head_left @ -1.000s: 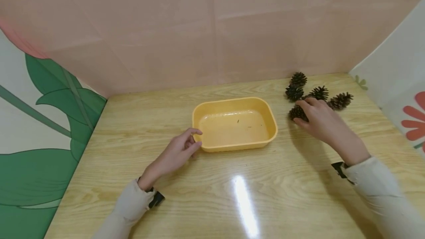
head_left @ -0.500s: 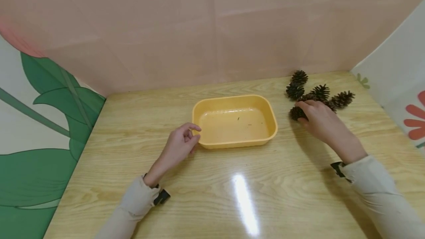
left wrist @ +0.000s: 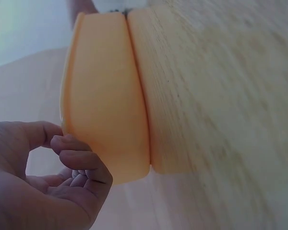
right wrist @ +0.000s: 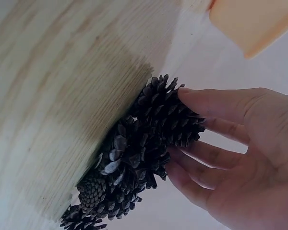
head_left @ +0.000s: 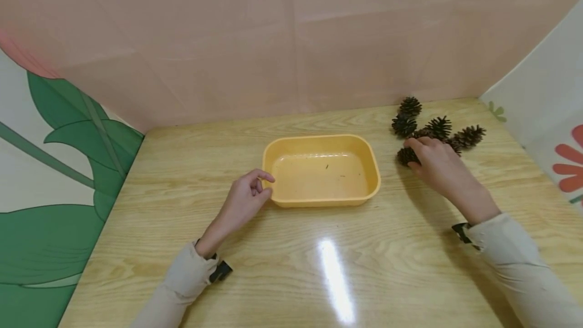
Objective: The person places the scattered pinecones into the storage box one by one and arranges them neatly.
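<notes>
A yellow plastic basin [head_left: 314,186] stands on the table, a few dark specks on its floor. At its left end my left hand [head_left: 242,202] pinches the rim; in the left wrist view the thumb and fingers [left wrist: 74,155] meet at the basin's edge, the other fingers curled. To the right, my right hand [head_left: 443,170] reaches over a group of brown pine cones. Its thumb and fingers hold the nearest pine cone [right wrist: 170,115], which lies at the group's near left end. Part of the group is hidden under this hand in the head view.
Beyond the right hand, more pine cones [head_left: 404,125] lie against one another, one pine cone [head_left: 470,136] farther right. A pink backdrop [head_left: 291,65] rises behind the wood-grain table [head_left: 191,186], with printed panels on both sides.
My right hand's thumb has closed in on the near pine cone. The left hand stays at the basin's rim; the basin's near edge has shifted slightly.
</notes>
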### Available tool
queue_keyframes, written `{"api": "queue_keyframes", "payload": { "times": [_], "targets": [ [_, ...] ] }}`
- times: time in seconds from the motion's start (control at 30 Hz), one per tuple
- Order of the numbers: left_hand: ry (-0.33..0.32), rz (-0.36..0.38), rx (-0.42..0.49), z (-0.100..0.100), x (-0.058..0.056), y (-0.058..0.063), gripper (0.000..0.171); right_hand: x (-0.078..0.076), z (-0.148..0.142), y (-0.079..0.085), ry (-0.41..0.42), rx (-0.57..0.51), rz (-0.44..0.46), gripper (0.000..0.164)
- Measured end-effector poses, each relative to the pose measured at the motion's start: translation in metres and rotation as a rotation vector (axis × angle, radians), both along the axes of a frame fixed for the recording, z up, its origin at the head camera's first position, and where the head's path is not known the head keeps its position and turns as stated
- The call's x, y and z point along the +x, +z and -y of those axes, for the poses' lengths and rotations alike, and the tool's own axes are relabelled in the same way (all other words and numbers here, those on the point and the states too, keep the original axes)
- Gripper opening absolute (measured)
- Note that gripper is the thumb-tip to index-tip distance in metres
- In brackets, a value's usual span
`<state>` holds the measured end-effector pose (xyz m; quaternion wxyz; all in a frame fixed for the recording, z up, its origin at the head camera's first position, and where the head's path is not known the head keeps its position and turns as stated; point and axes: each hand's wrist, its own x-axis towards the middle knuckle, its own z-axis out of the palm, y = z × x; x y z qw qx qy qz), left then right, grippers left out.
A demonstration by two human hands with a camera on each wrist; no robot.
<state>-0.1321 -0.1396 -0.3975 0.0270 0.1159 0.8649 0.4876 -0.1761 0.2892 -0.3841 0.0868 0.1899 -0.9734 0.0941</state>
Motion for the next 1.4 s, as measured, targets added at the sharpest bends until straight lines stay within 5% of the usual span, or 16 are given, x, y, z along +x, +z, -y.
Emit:
{"api": "queue_keyframes", "payload": {
  "times": [0.53,1.4],
  "targets": [
    [-0.002,-0.002,0.011,-0.001,0.001,-0.001,0.021,0.000,-0.001,0.000,-0.010,0.007,0.005,0.045],
    [-0.021,0.010,0.030,-0.001,0.001,-0.004,0.022,0.017,0.018,0.028,0.051,-0.116,-0.115,0.046]
  ]
}}
